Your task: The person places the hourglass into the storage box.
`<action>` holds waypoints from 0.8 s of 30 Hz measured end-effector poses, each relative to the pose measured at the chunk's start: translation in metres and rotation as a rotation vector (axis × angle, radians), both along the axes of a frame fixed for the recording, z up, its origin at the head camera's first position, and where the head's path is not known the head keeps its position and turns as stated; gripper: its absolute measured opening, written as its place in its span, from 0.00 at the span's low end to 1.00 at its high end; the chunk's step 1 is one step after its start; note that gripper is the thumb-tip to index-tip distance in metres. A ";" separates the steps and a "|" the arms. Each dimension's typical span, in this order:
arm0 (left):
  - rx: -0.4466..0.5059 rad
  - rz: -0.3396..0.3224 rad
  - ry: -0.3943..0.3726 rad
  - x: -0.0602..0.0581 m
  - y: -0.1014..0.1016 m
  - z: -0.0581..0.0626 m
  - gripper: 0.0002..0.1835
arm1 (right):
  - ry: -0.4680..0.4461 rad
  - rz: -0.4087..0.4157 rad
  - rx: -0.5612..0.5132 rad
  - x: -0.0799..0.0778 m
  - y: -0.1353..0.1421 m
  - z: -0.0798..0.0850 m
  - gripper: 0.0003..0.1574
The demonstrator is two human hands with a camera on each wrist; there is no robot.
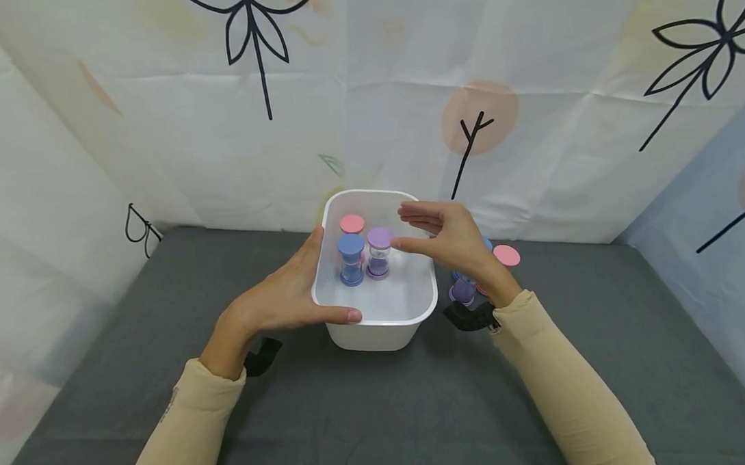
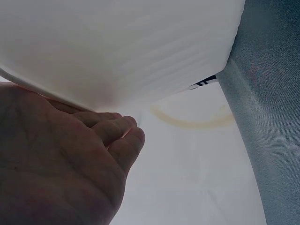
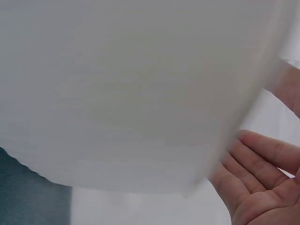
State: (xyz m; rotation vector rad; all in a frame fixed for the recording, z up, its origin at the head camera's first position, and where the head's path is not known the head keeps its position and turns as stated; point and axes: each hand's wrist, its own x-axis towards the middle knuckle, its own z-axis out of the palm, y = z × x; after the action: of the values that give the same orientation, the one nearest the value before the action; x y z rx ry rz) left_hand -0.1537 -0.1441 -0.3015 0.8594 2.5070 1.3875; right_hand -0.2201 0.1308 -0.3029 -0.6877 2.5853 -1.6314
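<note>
A white plastic bin point(image 1: 373, 337) holds three sand timers: a blue one point(image 1: 351, 259), a purple one point(image 1: 379, 253) and a pink one point(image 1: 352, 223) partly hidden behind the blue. My left hand point(image 1: 285, 290) holds the bin by its left front corner, thumb along the front rim and fingers against the outer left wall. In the left wrist view those fingers point(image 2: 119, 131) lie just beneath the rim. Over the right rim is my right hand point(image 1: 449, 236), its fingers extended and nothing in its grasp. Its thumb tip is right by the purple timer's cap.
More sand timers stand on the table right of the bin, partly covered by my right wrist: a pink-capped one point(image 1: 507, 255) and a purple one point(image 1: 462, 291) among them. A dark grey cloth point(image 1: 354, 418) covers the table. A patterned white curtain point(image 1: 394, 136) hangs directly behind the bin.
</note>
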 end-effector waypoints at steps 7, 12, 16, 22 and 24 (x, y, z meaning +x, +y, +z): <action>-0.023 0.019 0.016 0.002 0.000 0.001 0.71 | 0.073 -0.108 -0.131 0.026 0.033 0.003 0.39; -0.035 0.031 0.041 -0.005 -0.004 -0.011 0.72 | 0.094 -0.221 -0.140 0.037 0.060 -0.002 0.38; -0.068 0.046 0.069 -0.013 -0.008 -0.026 0.73 | 0.107 -0.299 -0.084 0.036 0.081 -0.008 0.39; -0.084 0.047 0.092 -0.018 -0.009 -0.033 0.72 | 0.112 -0.375 0.018 0.030 0.113 -0.017 0.43; -0.086 0.045 0.091 -0.016 -0.009 -0.030 0.72 | 0.093 -0.373 0.048 0.028 0.120 -0.020 0.44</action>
State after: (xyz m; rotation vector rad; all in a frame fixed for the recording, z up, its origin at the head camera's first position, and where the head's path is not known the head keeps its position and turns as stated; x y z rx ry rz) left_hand -0.1699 -0.1530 -0.3318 0.8735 2.6486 1.2701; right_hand -0.1925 0.2511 -0.3234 -0.2961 2.9516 -1.6475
